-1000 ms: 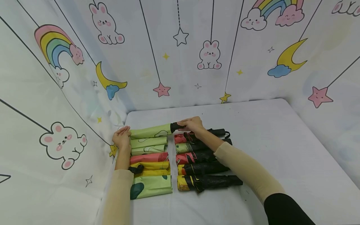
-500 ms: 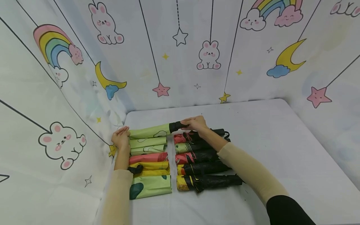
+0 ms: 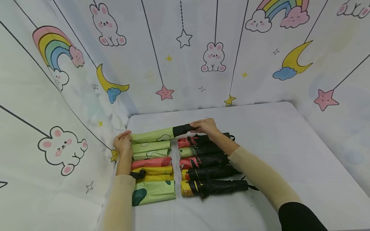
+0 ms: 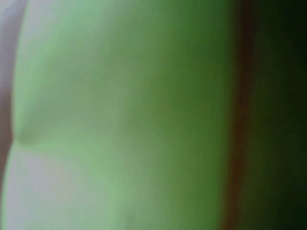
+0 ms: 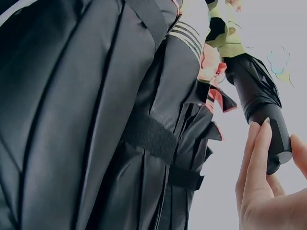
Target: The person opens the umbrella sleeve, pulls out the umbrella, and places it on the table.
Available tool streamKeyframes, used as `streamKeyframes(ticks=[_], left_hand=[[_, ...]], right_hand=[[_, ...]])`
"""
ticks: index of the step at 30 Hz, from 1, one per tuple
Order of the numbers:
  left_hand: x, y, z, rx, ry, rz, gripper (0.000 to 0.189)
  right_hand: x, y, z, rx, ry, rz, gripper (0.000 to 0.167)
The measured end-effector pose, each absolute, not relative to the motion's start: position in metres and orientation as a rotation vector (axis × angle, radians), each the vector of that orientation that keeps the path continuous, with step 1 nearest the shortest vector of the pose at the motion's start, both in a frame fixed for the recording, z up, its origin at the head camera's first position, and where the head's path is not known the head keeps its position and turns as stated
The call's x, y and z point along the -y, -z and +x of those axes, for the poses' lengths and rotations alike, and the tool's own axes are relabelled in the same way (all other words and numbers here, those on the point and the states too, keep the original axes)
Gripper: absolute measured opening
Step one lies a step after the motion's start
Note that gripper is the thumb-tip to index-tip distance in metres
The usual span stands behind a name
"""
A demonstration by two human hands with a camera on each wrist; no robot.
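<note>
In the head view my right hand [image 3: 204, 125] grips the black handle end of a folded umbrella [image 3: 181, 129]. The rest of that umbrella lies inside a light green sleeve [image 3: 151, 135] at the far side of the table. My left hand [image 3: 122, 141] pinches the sleeve's left end. The right wrist view shows the fingers and thumb of my right hand [image 5: 268, 201] round the black handle [image 5: 273, 136], which sticks out of the green cover. Blurred green fabric [image 4: 120, 105] fills most of the left wrist view.
Nearer than the held sleeve lies a column of flat sleeves, among them a red sleeve [image 3: 151, 162] and a yellow sleeve [image 3: 157, 170]. Several folded umbrellas, such as a black and yellow umbrella [image 3: 219, 187], lie right of them on the white table [image 3: 277, 141], under my right forearm.
My right hand has moved a little to the right, and more of the black umbrella shows beyond the green sleeve. My left hand stays at the sleeve's left end.
</note>
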State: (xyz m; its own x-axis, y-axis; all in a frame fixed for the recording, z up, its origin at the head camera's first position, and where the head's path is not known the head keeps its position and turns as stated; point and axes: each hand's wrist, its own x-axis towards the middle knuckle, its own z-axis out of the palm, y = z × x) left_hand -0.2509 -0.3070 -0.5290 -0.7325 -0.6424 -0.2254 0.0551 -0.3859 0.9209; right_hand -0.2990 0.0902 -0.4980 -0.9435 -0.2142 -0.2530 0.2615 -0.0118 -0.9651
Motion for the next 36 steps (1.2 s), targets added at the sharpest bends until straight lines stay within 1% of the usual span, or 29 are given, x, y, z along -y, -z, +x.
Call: streamKeyframes(ticks=[7, 12, 36], left_hand=[[0.302, 0.516, -0.241, 1.401, 2.179, 0.786, 0.043], [0.303, 0.514, -0.237, 1.387, 2.199, 0.776, 0.043], [0.306, 0.516, -0.241, 1.365, 2.199, 0.766, 0.044]], right_hand=[[-0.095, 0.499, -0.3, -1.89, 2.072, 0.034, 0.028], [-0.099, 0.499, -0.299, -1.887, 2.065, 0.038, 0.029], [-0.118, 0.49, -0.297, -1.824, 2.141, 0.024, 0.025]])
